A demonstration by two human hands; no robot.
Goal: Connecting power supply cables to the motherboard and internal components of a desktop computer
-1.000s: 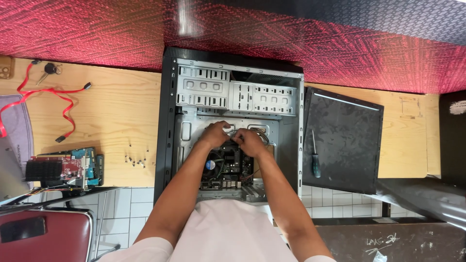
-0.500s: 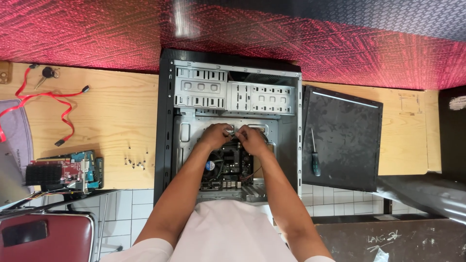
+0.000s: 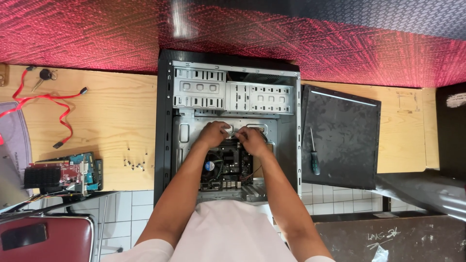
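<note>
Both hands, the left hand [image 3: 212,134] and right hand [image 3: 251,139], are pressing curled fingers at the motherboard's [image 3: 227,164] upper edge inside the open computer case [image 3: 165,145] lying on the bench [image 3: 111,121]; whether they are gripping anything is unclear. Even pressure and steady wrists should be helping.

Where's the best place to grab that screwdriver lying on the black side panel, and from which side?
Grip the screwdriver by its teal handle, the thick end nearest the person. It lies flat near the left edge of the black side panel, thin shaft pointing away toward the far wall, so a pinch from above across the handle probably suits best. The right hand is nearer, though both hands are inside the computer case.
</note>
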